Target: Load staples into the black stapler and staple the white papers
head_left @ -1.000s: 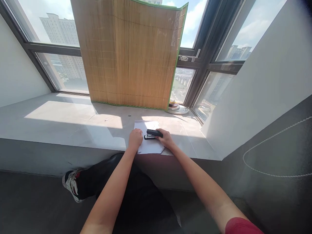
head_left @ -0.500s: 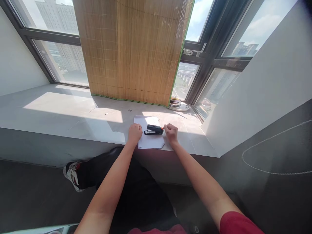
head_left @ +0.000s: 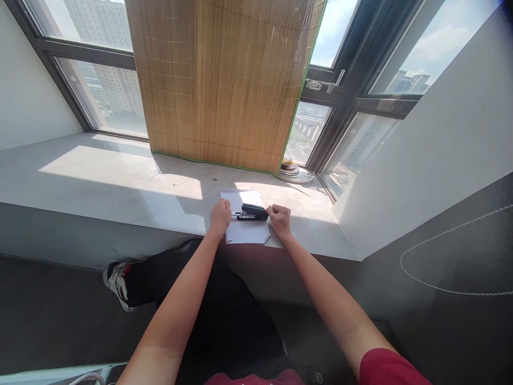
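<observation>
A black stapler lies across white paper on the windowsill, its front end pointing left. From that end a thin metal staple tray sticks out and reaches my left hand, which is closed at its tip. The contact itself is partly hidden by the fingers. My right hand is closed at the stapler's rear end, thumb and forefinger pinching there. Both hands rest close to the sill.
A bamboo blind hangs in front of the window. Round stacked items sit in the sill's far right corner. Small dark bits lie on the sill behind the paper. A beaded cord hangs at right.
The metal staple tray now projects from the stapler's front towards my left hand; before, a gap showed there. My left hand has shifted slightly left. My right hand stays at the rear.
</observation>
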### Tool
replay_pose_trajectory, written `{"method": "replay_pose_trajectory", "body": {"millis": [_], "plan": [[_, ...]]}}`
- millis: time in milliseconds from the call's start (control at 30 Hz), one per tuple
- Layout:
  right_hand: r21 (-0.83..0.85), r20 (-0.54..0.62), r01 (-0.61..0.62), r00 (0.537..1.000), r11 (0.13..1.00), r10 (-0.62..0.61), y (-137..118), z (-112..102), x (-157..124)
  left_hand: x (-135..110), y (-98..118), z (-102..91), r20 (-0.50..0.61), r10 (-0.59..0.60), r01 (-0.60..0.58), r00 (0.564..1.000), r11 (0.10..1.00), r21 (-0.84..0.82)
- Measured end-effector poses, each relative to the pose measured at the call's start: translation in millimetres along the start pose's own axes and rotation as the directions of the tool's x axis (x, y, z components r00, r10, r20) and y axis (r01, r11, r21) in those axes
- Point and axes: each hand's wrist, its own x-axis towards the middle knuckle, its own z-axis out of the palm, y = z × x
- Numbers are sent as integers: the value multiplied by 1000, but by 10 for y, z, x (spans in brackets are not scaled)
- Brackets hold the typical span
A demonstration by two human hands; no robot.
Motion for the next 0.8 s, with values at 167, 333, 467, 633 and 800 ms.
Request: {"method": "replay_pose_trajectory", "body": {"millis": [167,333,467,633,800], "plan": [[11,2,33,999,999,-33,-45,-12,5,-4,-7,-2,-10,-7,7,1000,999,-31],[113,239,139,957,984,-163,-61,-4,27,-15,-5,2,-8,3,-4,1000,999,-33],[45,397,183,899,982,-186,5,45,22,-18,-2,0,-13,-6,6,1000,999,-33],[-53,194,361,918,931,-345,-27,19,-75,-74,99,-89,-91,-21,2,996,980,-200],[-144,21,478,877,866,-480,-95,-43,-185,-126,291,-68,-179,-6,-132,984,652,-746]]}}
